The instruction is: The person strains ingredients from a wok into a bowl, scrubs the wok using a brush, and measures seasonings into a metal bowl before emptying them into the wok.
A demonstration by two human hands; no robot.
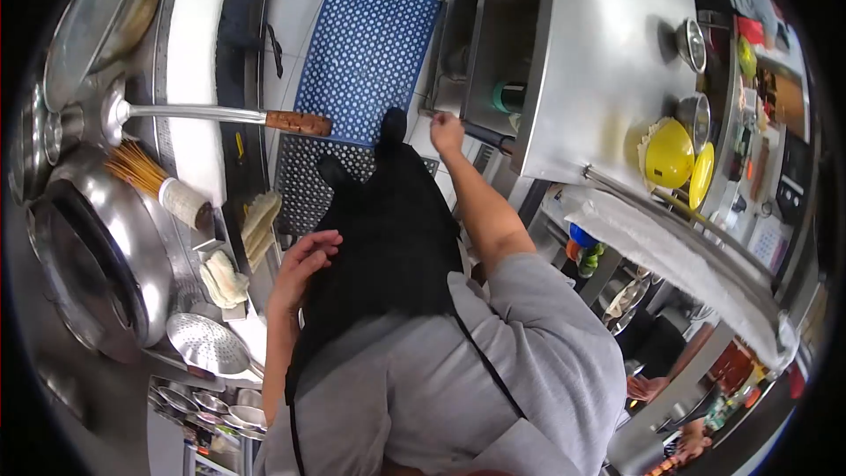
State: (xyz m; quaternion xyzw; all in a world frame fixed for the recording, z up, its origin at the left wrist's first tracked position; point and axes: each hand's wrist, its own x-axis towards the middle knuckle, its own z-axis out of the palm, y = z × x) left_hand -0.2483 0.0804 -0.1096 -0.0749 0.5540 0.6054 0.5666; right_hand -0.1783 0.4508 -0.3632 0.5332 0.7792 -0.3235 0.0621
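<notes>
My left hand (pixel 308 257) hovers in front of the black apron, its fingers apart and nothing in them. On the other side, my right hand (pixel 447 134) is closed beside an opened steel cabinet (pixel 493 44) under the counter. A dark bar (pixel 487 136) runs close to its knuckles, but what the fingers grip is too small to make out. Inside the cabinet a dark green object (pixel 508 97) shows. A large ladle (pixel 211 113) with a wooden handle juts out over the stove edge, above a bamboo wok brush (pixel 159 181).
A wok (pixel 145 247), a skimmer (pixel 207 344) and a folded cloth (pixel 223 280) sit at the left. A steel counter (pixel 608 62) with a yellow bowl (pixel 670 154) stands right. Blue mats (pixel 361 53) cover the floor. Another person's hands (pixel 648 386) show lower right.
</notes>
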